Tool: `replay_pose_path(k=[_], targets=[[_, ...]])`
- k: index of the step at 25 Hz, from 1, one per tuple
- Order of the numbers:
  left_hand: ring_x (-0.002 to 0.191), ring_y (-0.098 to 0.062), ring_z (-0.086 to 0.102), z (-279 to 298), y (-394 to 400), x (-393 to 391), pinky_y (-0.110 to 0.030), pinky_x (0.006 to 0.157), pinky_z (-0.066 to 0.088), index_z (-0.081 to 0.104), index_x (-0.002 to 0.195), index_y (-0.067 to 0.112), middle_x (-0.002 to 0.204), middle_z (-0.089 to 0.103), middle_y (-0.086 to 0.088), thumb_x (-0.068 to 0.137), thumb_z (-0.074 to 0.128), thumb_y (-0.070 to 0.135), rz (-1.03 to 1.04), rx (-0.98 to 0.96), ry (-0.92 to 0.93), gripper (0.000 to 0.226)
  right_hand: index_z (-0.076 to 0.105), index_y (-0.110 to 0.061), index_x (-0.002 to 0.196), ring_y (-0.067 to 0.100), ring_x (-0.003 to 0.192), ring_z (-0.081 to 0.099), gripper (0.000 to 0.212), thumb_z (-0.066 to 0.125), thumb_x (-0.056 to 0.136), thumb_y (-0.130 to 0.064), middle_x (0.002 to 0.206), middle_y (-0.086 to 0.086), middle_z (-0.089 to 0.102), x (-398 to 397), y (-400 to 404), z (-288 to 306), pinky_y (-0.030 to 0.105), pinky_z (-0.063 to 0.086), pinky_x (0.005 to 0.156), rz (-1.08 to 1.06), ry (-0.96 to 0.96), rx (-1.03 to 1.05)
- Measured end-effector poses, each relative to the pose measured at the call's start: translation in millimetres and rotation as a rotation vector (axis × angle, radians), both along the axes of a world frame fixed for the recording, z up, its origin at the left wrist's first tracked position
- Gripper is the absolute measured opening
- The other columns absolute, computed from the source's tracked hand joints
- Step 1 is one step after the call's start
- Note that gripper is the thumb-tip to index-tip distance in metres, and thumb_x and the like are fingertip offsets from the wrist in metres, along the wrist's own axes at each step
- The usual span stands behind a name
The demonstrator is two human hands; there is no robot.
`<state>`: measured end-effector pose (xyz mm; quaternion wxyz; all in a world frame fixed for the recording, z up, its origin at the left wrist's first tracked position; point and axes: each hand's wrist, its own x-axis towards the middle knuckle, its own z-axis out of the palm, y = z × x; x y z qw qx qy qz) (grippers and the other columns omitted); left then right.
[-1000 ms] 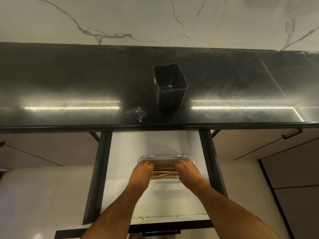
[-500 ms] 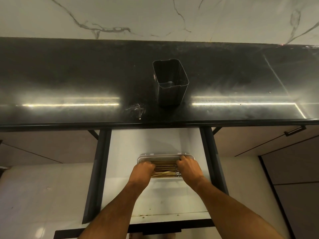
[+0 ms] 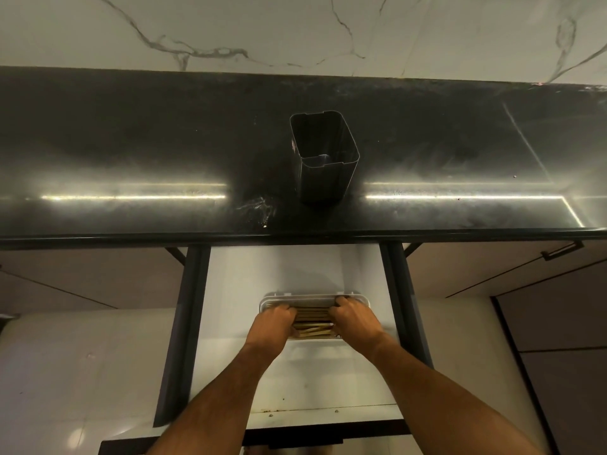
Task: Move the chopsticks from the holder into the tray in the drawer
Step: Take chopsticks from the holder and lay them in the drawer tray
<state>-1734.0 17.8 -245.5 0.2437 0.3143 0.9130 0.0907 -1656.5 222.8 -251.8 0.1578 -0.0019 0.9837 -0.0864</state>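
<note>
Several wooden chopsticks point(image 3: 312, 320) lie in a white tray point(image 3: 305, 296) inside the pulled-out drawer point(image 3: 295, 267). My left hand point(image 3: 272, 325) curls over the chopsticks' left ends. My right hand point(image 3: 353, 318) curls over their right ends, its fingers reaching the tray's far right corner. Both hands press on the bundle, and the ends are hidden under them. The dark metal holder point(image 3: 323, 156) stands upright on the black countertop point(image 3: 131, 152) above the drawer, with nothing inside it.
Dark drawer rails point(image 3: 187, 323) point(image 3: 405, 303) flank the drawer on both sides. Its white floor continues toward me up to the front panel point(image 3: 295, 418). Closed cabinet fronts with a handle point(image 3: 561, 250) sit to the right. A marbled wall rises behind the counter.
Both hands have slid a little further over the chopsticks and curled tighter. The right hand has moved toward the tray's far right corner. The view has tilted slightly.
</note>
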Motion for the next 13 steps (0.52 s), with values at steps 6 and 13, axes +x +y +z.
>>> replay_pose_path(k=[6, 13], targets=[[0.121, -0.023, 0.057, -2.6, -1.5, 2.5, -0.033, 0.100, 0.049, 0.054, 0.132, 0.015, 0.138, 0.057, -0.004, 0.090, 0.070, 0.021, 0.036, 0.063, 0.049, 0.045, 0.068, -0.018, 0.121, 0.023, 0.112, 0.064, 0.030, 0.073, 0.092, -0.026, 0.124, 0.007, 0.066, 2.9, -1.0, -2.6, 0.036, 0.051, 0.104, -0.025, 0.077, 0.005], [0.129, -0.021, 0.050, -9.3, 1.4, 4.0, -0.031, 0.107, 0.042, 0.055, 0.134, 0.015, 0.141, 0.055, -0.004, 0.092, 0.068, 0.019, 0.041, 0.080, 0.075, 0.044, 0.067, -0.016, 0.123, 0.021, 0.115, 0.062, 0.030, 0.070, 0.094, -0.022, 0.126, 0.005, 0.067, 3.7, 0.3, -7.0, 0.032, 0.049, 0.106, -0.039, 0.087, -0.020]])
